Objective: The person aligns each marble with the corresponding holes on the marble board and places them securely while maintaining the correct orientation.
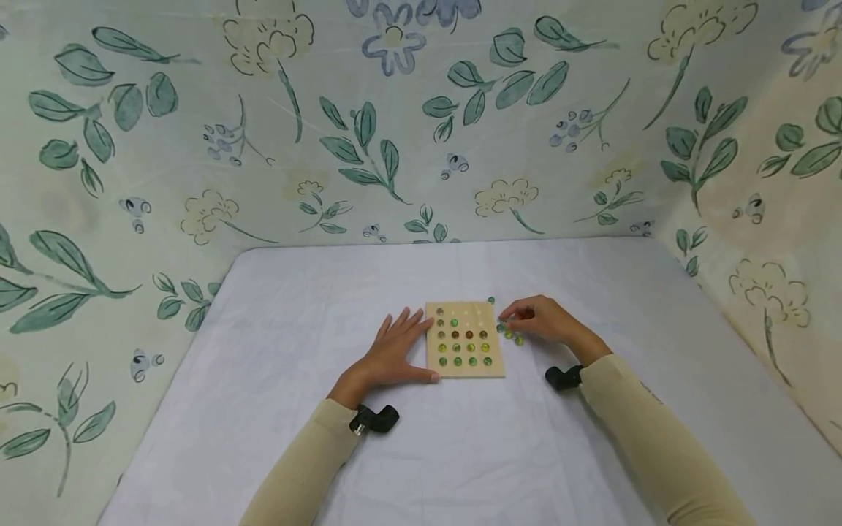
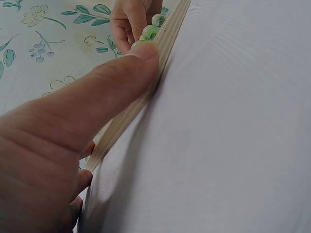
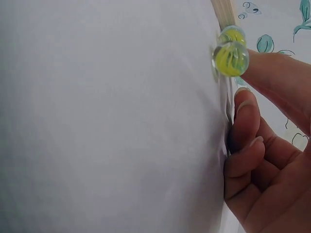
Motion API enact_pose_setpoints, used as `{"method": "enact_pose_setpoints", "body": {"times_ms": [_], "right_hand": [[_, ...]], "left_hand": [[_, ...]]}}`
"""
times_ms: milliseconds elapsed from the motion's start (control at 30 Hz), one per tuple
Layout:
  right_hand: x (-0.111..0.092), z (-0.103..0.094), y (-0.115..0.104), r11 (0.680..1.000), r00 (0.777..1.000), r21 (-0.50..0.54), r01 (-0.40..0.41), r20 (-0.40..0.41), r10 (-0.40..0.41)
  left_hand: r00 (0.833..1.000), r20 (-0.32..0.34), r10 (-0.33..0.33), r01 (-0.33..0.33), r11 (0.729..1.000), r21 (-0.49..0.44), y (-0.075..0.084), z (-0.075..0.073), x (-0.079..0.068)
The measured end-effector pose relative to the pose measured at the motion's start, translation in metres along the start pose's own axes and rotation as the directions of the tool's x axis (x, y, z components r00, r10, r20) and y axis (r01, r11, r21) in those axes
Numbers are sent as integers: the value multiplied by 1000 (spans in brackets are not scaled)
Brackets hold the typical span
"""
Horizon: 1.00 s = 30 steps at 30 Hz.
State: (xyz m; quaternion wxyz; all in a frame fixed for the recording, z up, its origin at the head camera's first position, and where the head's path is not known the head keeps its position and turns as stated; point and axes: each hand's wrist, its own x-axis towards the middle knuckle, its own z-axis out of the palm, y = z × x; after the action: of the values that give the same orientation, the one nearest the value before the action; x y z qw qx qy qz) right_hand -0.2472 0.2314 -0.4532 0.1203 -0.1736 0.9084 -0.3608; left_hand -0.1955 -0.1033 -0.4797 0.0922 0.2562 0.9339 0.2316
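A square wooden board (image 1: 465, 370) lies flat on the white cloth, with rows of marbles in its hollows. The near rows hold green and yellow-green marbles, a middle row holds dark reddish ones. My left hand (image 1: 392, 354) spreads along the board's left side, its thumb against the near edge; the left wrist view shows the thumb (image 2: 112, 80) up close. At the board's right side, my right hand (image 1: 542, 321) pinches a bluish marble at its fingertips. Loose yellow-green marbles (image 1: 519, 340) lie just below those fingers. In the right wrist view, a clear yellow-green marble (image 3: 231, 59) partly hides the fingertips.
A lone marble (image 1: 491, 300) sits by the board's far right corner. White cloth (image 1: 316, 307) covers the table, and floral fabric (image 1: 395, 146) hangs behind and at the sides. Each wrist carries a small black camera (image 1: 378, 419).
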Motion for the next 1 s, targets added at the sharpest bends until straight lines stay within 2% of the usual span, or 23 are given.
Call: {"method": "enact_pose_setpoints", "body": {"times_ms": [500,1000], "right_hand": [[0,1,-1,1000,1000,5,-8,9,8],[4,-4,-10,1000,1000,-19,24,3,-24]], "left_hand": [[1000,-11,8,-8,1000,-14,0,2,-1],[1000,-2,16,-16,1000,5,-2,0,-1]]}}
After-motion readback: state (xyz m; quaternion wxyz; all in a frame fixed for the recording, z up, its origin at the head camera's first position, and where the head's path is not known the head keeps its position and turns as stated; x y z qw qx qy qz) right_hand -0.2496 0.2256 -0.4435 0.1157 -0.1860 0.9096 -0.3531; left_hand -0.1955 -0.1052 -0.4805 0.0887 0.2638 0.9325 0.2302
